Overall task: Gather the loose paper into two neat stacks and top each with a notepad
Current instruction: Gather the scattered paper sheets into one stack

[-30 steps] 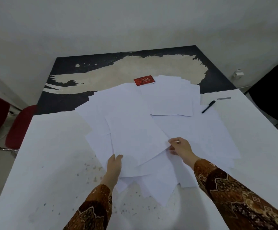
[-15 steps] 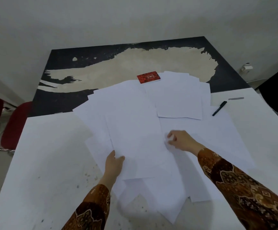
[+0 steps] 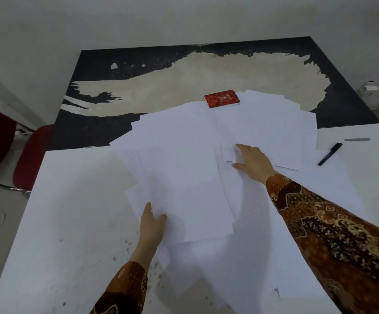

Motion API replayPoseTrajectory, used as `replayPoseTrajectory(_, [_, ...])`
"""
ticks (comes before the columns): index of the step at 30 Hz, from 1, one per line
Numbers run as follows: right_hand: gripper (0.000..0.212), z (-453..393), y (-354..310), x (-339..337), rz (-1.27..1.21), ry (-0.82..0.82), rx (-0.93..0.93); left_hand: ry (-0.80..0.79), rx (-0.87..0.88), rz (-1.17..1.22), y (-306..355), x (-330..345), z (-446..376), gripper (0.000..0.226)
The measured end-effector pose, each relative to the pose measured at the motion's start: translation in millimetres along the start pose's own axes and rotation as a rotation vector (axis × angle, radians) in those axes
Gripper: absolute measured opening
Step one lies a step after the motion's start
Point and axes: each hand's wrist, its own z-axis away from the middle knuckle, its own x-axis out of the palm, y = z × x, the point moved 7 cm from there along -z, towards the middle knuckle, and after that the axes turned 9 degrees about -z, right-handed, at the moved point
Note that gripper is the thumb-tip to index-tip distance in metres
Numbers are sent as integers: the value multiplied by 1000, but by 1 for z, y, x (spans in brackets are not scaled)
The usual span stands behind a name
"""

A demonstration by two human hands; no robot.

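Several loose white paper sheets (image 3: 184, 168) lie fanned across the white table (image 3: 70, 223). My left hand (image 3: 152, 225) holds the near left corner of the top sheets, thumb on top and fingers hidden beneath. My right hand (image 3: 252, 158) lies flat with straight fingers on the sheets further back, next to a small white paper slip (image 3: 227, 154). A red notepad (image 3: 222, 99) lies at the far edge of the papers. Only one notepad is visible.
A black pen (image 3: 330, 154) lies on the table at the right, beside a grey strip of tape (image 3: 357, 139). Behind the white table is a black and cream worn tabletop (image 3: 184, 75). A red chair (image 3: 30, 157) stands at the left.
My right hand has reached forward and right over the sheets and flattened out. My left hand keeps hold of the near corner. The view has tilted closer to the table.
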Motion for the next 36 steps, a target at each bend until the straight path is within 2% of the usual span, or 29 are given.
replayPoseTrajectory(3, [48, 0, 0, -4, 16, 33, -53, -12, -12, -6, -3, 3, 0, 62])
replayPoseTrajectory(7, [48, 1, 4, -3, -49, -1, -46, -2, 4, -12, 7, 2, 10, 52])
replayPoseTrajectory(10, [44, 8, 9, -3, -143, 5, -32, 4, -20, -13, 6, 3, 12, 61])
replayPoseTrajectory(16, [22, 28, 19, -21, -201, 240, 1, -16, 30, -11, 8, 8, 23, 55])
replayPoseTrajectory(19, [15, 50, 8, -25, -308, 331, 0, -11, 30, -9, 7, 11, 27, 47])
replayPoseTrajectory(22, [11, 78, -10, -22, -428, 366, -3, -32, 6, -24, 5, 16, 32, 60])
replayPoseTrajectory(27, [10, 136, -57, 19, -458, 286, -181, -45, -13, 9, 6, 18, 47, 54])
replayPoseTrajectory(32, [9, 191, -102, 88, -355, 19, -457, -16, -64, 183, 4, 19, 50, 66])
replayPoseTrajectory(34, [30, 206, -116, 99, -341, -93, -513, -23, -27, 148, 5, 20, 49, 66])
replayPoseTrajectory(36, [45, 208, -117, 90, -372, -67, -506, -22, -5, 90, 7, 20, 50, 50])
